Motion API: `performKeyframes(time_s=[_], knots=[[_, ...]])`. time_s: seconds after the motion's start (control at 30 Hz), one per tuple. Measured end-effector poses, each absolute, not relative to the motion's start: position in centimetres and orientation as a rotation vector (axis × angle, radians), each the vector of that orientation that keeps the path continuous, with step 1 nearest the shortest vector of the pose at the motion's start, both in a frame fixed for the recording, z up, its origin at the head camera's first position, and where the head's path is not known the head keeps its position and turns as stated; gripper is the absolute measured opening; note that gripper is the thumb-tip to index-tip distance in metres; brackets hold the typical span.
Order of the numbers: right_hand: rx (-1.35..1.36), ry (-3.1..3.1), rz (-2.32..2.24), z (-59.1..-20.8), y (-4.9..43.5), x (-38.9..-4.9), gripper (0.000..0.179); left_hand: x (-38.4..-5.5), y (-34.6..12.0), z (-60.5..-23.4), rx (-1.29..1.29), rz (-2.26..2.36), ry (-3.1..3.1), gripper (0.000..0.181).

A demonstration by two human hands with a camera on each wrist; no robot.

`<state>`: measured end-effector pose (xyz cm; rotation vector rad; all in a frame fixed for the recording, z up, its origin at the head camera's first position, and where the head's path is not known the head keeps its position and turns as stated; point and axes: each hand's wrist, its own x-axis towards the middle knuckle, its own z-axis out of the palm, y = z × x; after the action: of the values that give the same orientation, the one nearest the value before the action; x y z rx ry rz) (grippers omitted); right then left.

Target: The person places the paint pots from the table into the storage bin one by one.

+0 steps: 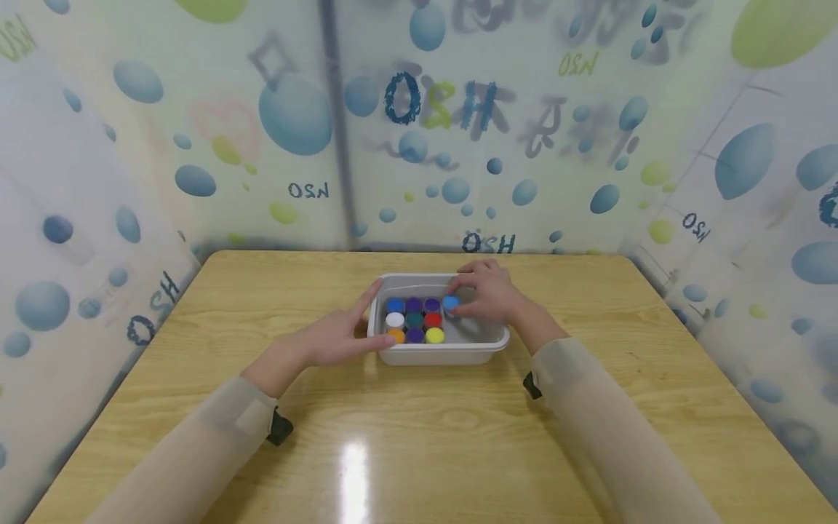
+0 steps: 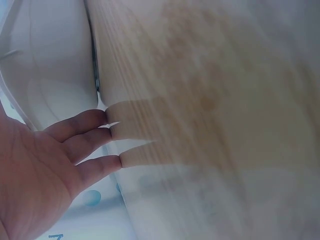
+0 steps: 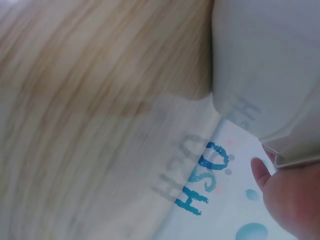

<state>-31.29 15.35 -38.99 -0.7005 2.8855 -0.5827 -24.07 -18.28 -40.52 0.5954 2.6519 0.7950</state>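
Note:
A white rectangular plastic tub stands on the table with several small round pots in rows on its left side, their tops blue, purple, white, green, red, orange and yellow. My right hand reaches over the back right of the tub and pinches a blue-topped pot between thumb and fingers, just right of the rows. At the tub's left end, my left hand is spread, its thumb over the front left corner by the orange top. In the left wrist view, straight fingers reach down beside the tub wall.
The wooden table carries the tub near its far side. Printed curtains with drops and lettering hang behind and on both sides. A dark strap piece sits at the left cuff, another at the right.

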Motion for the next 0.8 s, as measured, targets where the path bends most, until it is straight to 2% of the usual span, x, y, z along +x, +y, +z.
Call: performKeyframes(time_s=[0.8], knots=[[-0.7,2.873,-0.476,-38.88,15.22,-31.43,0.032,-24.1,-18.28,-40.4,0.587,0.801,2.643,0.114]])
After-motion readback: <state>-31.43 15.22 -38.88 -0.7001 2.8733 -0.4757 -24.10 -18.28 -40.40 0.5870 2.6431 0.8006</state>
